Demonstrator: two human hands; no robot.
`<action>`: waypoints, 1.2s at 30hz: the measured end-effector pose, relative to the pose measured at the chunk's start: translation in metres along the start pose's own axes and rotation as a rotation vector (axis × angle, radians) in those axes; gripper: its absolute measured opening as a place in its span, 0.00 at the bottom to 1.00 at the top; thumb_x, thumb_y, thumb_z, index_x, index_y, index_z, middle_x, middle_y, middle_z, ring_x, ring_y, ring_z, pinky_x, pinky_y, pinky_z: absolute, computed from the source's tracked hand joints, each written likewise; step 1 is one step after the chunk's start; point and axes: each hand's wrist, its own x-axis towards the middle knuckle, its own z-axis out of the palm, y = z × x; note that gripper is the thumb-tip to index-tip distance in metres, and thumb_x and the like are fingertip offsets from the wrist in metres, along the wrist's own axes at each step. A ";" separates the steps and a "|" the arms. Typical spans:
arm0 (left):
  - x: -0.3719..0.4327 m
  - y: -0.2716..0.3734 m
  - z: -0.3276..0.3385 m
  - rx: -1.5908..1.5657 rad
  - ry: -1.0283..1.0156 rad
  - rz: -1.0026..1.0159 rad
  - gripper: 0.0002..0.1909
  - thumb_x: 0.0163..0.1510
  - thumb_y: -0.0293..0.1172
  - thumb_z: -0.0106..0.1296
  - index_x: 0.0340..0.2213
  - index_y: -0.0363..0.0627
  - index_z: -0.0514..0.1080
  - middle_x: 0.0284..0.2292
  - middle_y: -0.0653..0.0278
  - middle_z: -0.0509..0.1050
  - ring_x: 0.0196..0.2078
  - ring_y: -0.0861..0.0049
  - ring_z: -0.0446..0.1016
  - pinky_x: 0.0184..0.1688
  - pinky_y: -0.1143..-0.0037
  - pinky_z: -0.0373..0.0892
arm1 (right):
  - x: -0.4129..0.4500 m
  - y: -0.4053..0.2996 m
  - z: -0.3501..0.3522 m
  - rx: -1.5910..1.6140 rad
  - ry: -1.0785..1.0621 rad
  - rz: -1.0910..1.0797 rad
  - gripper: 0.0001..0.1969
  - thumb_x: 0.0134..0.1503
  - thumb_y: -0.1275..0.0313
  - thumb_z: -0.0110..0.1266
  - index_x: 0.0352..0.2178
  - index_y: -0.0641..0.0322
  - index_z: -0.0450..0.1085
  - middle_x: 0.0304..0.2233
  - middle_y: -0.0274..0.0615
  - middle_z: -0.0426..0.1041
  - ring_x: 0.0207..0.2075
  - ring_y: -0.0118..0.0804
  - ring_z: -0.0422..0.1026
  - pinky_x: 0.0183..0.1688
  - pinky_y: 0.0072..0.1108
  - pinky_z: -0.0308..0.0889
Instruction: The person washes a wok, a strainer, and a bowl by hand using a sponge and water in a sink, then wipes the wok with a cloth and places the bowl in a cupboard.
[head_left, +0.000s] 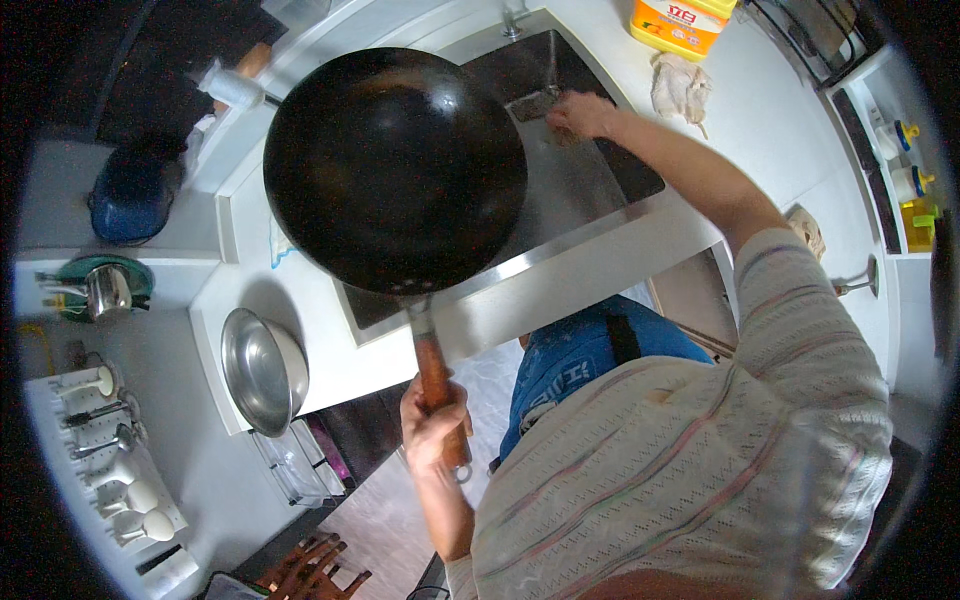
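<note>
My left hand (435, 420) is wrapped around the wooden handle (433, 367) of a large black wok. The wok (397, 172) is held over the left part of the sink, its dark inside facing up at me. Over at the right side of the sink basin (585, 180), my right hand (581, 118) reaches down with the fingers curled. A small brownish patch shows under those fingers, too blurred to name. Close to the fingertips is a dark rectangular piece (534, 105) in the basin. The wok hides much of the sink.
A stainless steel bowl (262, 371) leans on the counter at left. Beyond the sink's right side are a yellow detergent jug (681, 26) and a crumpled cloth (679, 90). Utensils hang from a white pegboard (112, 450). A shelf with bottles (907, 180) stands far right.
</note>
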 end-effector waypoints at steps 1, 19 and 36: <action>0.000 0.000 0.000 -0.006 0.005 0.004 0.23 0.30 0.17 0.47 0.35 0.30 0.59 0.18 0.59 0.66 0.13 0.77 0.65 0.14 0.81 0.63 | -0.001 -0.016 -0.019 -0.115 0.023 -0.025 0.18 0.54 0.60 0.35 0.33 0.60 0.67 0.30 0.51 0.69 0.36 0.47 0.68 0.38 0.31 0.62; 0.003 0.006 0.022 -0.093 -0.079 -0.083 0.26 0.30 0.21 0.54 0.36 0.32 0.59 0.20 0.59 0.66 0.14 0.77 0.66 0.15 0.81 0.64 | 0.117 -0.120 -0.047 -0.478 0.810 -0.594 0.19 0.44 0.66 0.50 0.41 0.48 0.61 0.42 0.35 0.60 0.45 0.38 0.58 0.38 0.39 0.60; 0.032 0.012 0.017 -0.081 -0.148 -0.049 0.26 0.31 0.20 0.50 0.37 0.31 0.58 0.20 0.58 0.66 0.13 0.76 0.65 0.13 0.80 0.63 | 0.006 -0.082 0.047 -0.223 0.044 -0.496 0.15 0.42 0.66 0.49 0.35 0.50 0.65 0.27 0.44 0.69 0.29 0.43 0.70 0.31 0.30 0.67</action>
